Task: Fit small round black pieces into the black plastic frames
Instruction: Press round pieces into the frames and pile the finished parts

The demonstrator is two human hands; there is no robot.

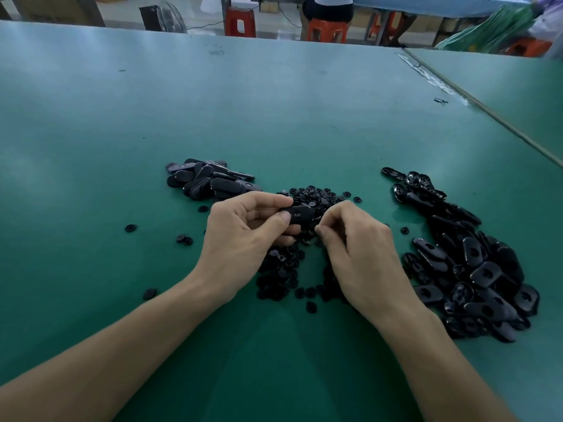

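The right hand (pixel 356 239) has its fingertips curled together; I cannot tell if they hold anything. Both hands hide part of the heap of round pieces (pixel 316 197) on the green table (pixel 274 117). A small pile of frames (pixel 207 179) lies left, a big pile of frames (pixel 475 269) right. The left hand (pixel 243 229) pinches one flat black frame (pixel 300 212) with a hole, above the heap.

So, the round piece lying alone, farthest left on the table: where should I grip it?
Probably pinch the round piece by its rim, thumb and forefinger on opposite edges, coming straight down. It lies flat and alone on the green table, so nothing crowds it and only the rim offers a hold.
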